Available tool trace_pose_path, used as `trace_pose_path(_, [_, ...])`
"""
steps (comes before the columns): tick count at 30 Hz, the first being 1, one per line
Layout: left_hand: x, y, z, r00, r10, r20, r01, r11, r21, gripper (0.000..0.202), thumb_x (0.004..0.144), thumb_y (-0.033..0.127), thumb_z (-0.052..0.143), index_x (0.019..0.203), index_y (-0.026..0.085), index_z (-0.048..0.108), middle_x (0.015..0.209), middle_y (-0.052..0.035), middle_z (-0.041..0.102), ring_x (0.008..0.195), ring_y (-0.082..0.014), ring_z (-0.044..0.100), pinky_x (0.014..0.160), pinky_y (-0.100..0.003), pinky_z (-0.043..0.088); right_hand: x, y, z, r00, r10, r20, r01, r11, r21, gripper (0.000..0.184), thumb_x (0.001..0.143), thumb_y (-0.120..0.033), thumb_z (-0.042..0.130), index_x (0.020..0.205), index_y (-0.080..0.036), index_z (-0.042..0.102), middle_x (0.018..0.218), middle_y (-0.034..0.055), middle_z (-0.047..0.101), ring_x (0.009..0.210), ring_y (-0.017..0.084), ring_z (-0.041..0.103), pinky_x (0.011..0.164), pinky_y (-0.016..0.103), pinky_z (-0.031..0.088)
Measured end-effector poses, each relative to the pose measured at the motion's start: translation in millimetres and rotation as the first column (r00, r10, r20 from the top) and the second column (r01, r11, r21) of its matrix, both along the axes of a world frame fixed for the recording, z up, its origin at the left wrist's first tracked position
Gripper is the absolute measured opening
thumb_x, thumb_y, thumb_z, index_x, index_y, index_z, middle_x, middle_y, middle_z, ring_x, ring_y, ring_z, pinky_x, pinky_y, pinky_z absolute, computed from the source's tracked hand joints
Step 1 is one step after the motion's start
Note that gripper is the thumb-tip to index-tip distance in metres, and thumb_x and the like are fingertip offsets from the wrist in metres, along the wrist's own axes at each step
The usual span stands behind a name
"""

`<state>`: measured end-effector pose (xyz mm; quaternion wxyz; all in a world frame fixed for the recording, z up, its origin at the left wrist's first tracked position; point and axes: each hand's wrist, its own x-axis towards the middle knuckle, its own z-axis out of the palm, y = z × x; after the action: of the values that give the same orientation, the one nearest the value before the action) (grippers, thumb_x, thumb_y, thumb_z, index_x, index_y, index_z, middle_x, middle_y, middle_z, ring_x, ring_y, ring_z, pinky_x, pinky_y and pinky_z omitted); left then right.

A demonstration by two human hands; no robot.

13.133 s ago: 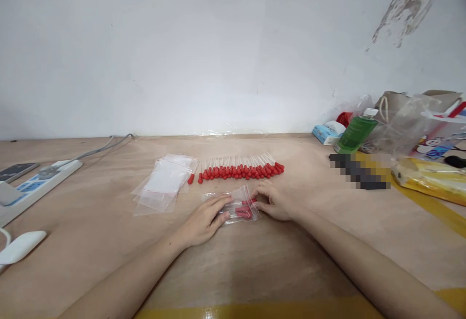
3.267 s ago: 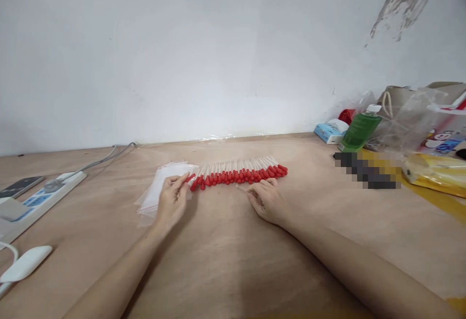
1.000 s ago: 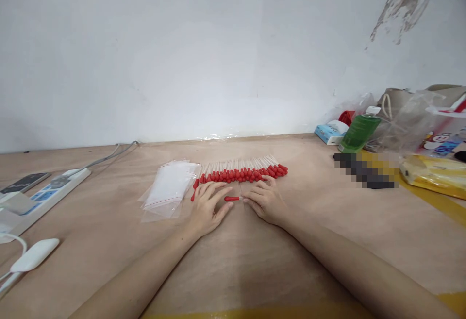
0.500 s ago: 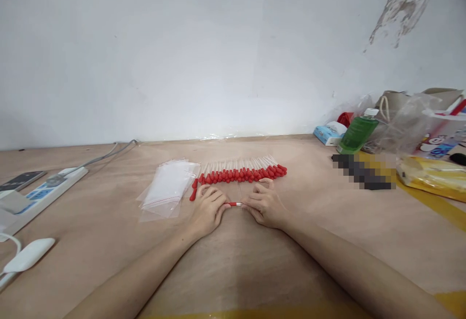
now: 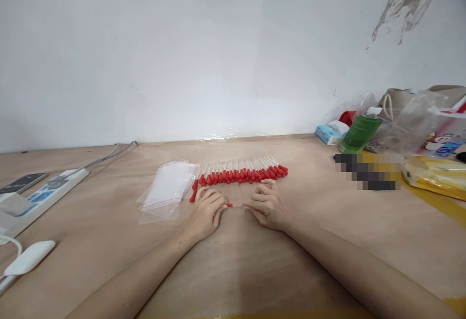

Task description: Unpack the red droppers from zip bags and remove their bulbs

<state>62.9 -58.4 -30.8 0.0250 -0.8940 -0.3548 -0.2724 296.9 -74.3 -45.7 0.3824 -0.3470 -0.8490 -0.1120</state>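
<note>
A slender, clear tube (image 5: 237, 205) is gripped by the right hand (image 5: 267, 206), its smooth red bulb (image 5: 229, 205) pinched by the left hand (image 5: 208, 209), near red-bulbed, pale-stemmed droppers (image 5: 233, 176) laid across the brown wooden tabletop (image 5: 309, 217).

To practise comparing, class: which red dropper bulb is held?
The dropper bulb in the left hand, facing a clear tube; others lie on the table.

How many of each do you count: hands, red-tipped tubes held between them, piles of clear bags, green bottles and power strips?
Hands: 2, left hand and right hand
Red-tipped tube: 1
Pile of bags: 1
Green bottle: 1
Power strip: 1
Total: 6
</note>
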Motion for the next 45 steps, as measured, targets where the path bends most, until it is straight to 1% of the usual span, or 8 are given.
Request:
trace_pose_path(6, [-16.4,4.8,6.0,0.968,0.072,0.241,-0.063,0.997,-0.047,0.018,0.087,0.024,0.042,0.089,0.019,0.059,0.088,-0.0046,0.059,0.085,-0.0165,0.054,0.077,-0.030,0.043,16.2,7.7,-1.3,0.971,-0.206,-0.123,0.190,0.974,-0.124,0.021,0.085,-0.023,0.047,0.098,-0.023,0.063,0.070,0.0009,0.061,0.069,0.013,0.046,0.077,0.033,0.028])
trace_pose_path(10, [-31.8,10.2,20.9,0.901,0.264,0.344,-0.257,0.964,-0.066,0.023,0.084,0.025,0.042,0.097,0.018,0.060,0.094,-0.0066,0.057,0.085,-0.0171,0.056,0.073,-0.027,0.045,7.5,7.1,-1.7,0.962,-0.262,-0.078,0.246,0.955,-0.165,0.026,0.082,-0.017,0.044,0.103,-0.019,0.059,0.074,0.0024,0.062,0.073,0.014,0.049,0.077,0.032,0.027])
trace_pose_path(16, [-70.5,20.0,28.7,0.859,0.480,0.176,-0.420,0.859,-0.294,0.026,0.077,0.033,0.047,0.097,0.020,0.056,0.084,-0.0016,0.061,0.059,-0.0130,0.057,0.054,-0.023,0.043,-6.4,5.0,0.5,0.947,-0.317,-0.056,0.309,0.943,-0.128,0.011,0.077,-0.016,0.047,0.075,-0.018,0.058,0.064,0.0000,0.061,0.064,0.013,0.048,0.076,0.031,0.024])
trace_pose_path(20, [-71.4,17.7,32.3,0.870,0.494,-0.003,-0.463,0.813,-0.352,0.020,0.073,0.039,0.051,0.081,0.021,0.057,0.067,0.0018,0.061,0.052,-0.0132,0.054,0.048,-0.022,0.036,-9.8,7.4,-0.8,0.943,-0.331,-0.031,0.331,0.943,-0.021,0.013,0.078,-0.016,0.048,0.074,-0.019,0.060,0.067,0.0003,0.063,0.066,0.012,0.047,0.077,0.032,0.023])
trace_pose_path(25, [-65.8,14.8,36.0,0.875,0.477,-0.081,-0.469,0.798,-0.377,0.024,0.073,0.044,0.052,0.079,0.022,0.060,0.067,0.0013,0.061,0.057,-0.0151,0.055,0.052,-0.023,0.037,-12.5,7.3,-1.5,0.955,-0.295,-0.005,0.295,0.955,-0.007,0.017,0.082,-0.021,0.047,0.078,-0.020,0.063,0.068,0.0007,0.063,0.069,0.013,0.046,0.080,0.034,0.023])
trace_pose_path(33, [-62.3,31.6,35.3,0.817,0.570,-0.084,-0.575,0.817,-0.053,0.032,0.075,0.047,0.047,0.082,0.021,0.065,0.087,-0.0062,0.061,0.086,-0.0247,0.054,0.076,-0.034,0.039,-13.5,0.9,4.7,0.979,-0.193,0.064,0.200,0.971,-0.131,0.030,0.079,-0.045,0.051,0.093,-0.022,0.064,0.080,0.0031,0.064,0.079,0.017,0.048,0.087,0.041,0.021])
trace_pose_path(39, [-49.6,47.8,38.8,0.749,0.601,-0.280,-0.646,0.757,-0.102,0.033,0.071,0.051,0.050,0.077,0.025,0.069,0.093,-0.0091,0.060,0.098,-0.0310,0.049,0.080,-0.042,0.036,-12.5,-2.2,8.4,0.979,-0.168,0.118,0.187,0.968,-0.170,0.039,0.079,-0.052,0.048,0.099,-0.022,0.063,0.085,0.0048,0.062,0.083,0.019,0.047,0.089,0.042,0.020])
trace_pose_path(45, [-45.0,52.8,36.0,0.715,0.644,-0.272,-0.693,0.705,-0.150,0.032,0.070,0.049,0.050,0.070,0.023,0.070,0.093,-0.0106,0.061,0.096,-0.0316,0.051,0.079,-0.042,0.037,-12.4,-1.4,8.3,0.968,-0.199,0.154,0.227,0.955,-0.194,0.036,0.082,-0.048,0.047,0.102,-0.021,0.060,0.093,0.0057,0.061,0.087,0.019,0.047,0.089,0.041,0.022])
